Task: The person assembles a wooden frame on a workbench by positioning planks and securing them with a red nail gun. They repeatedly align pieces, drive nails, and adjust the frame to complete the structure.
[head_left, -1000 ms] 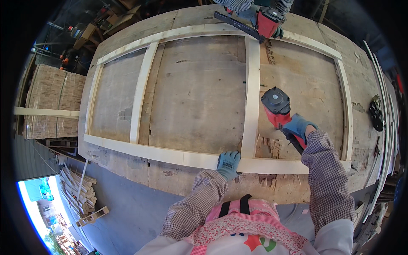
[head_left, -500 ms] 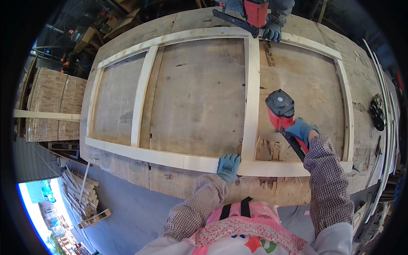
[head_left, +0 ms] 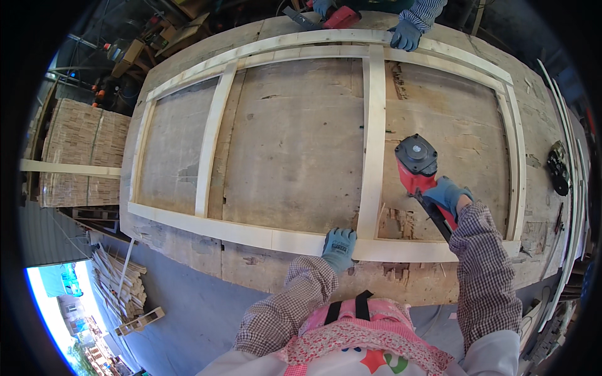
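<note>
Across the middle, a worn plywood counter [head_left: 288,125] carries the pale wooden frame [head_left: 375,106], placed so that it is probably reachable from both long sides. Toward 3 o'clock, over the frame's right third, the red-and-black nail gun [head_left: 417,164] sits clasped in the right hand [head_left: 446,195], a closed grip seemingly bearing its weight. At 6 o'clock the left hand [head_left: 339,249] lies over the near rail [head_left: 288,241] beside a crosspiece [head_left: 373,150], perhaps steadying it, though whether its grip pinches or merely presses I cannot tell; at 1 o'clock a co-worker's hand [head_left: 406,36] is on the far side.
</note>
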A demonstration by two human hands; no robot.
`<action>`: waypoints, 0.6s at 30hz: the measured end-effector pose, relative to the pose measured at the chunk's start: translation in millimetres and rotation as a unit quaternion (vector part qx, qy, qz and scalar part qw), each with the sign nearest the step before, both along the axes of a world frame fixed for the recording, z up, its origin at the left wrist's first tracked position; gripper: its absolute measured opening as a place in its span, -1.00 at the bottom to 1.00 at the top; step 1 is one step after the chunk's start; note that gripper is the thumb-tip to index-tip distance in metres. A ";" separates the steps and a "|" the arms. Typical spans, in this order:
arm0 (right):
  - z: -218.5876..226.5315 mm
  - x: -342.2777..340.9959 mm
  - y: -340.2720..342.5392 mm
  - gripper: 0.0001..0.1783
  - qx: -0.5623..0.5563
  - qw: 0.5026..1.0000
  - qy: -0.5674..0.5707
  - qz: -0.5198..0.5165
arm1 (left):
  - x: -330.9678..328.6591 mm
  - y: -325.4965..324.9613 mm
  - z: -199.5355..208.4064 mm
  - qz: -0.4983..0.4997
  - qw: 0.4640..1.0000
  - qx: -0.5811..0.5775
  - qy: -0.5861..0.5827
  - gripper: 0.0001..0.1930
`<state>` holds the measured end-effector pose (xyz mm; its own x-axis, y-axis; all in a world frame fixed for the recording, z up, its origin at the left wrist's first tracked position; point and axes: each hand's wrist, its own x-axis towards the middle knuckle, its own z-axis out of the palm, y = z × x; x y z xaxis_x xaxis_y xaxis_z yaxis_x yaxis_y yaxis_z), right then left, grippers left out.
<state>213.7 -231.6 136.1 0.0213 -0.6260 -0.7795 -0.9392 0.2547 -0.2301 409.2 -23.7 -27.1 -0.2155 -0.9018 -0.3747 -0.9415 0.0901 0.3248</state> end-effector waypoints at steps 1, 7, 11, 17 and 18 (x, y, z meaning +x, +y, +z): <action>0.9 -0.6 0.8 -0.69 0.005 1.000 -0.013 -0.011 | 1.7 -0.5 -0.2 -0.012 1.000 0.000 0.003 -0.33; -6.0 -11.0 -4.1 -0.42 0.042 0.999 -0.007 0.015 | 5.9 1.9 -3.5 -0.007 0.999 -0.013 0.038 -0.28; -20.8 -17.9 -3.5 -0.66 -0.032 0.999 0.006 0.029 | 4.9 0.9 -4.5 -0.011 1.000 0.010 0.012 -0.27; -16.3 -18.1 -8.2 -0.33 0.052 0.998 -0.001 0.042 | 5.1 6.0 -9.8 0.000 0.996 -0.082 0.022 -0.39; -18.4 -19.6 -8.5 -0.33 0.048 0.998 -0.004 0.040 | 4.7 6.1 -10.4 0.000 0.996 -0.083 0.022 -0.39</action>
<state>194.1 -240.1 117.6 0.0747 -0.5440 -0.8358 -0.9558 0.1999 -0.2156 413.9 -17.6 -37.5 -0.2288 -0.9504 -0.2107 -0.9268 0.1465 0.3458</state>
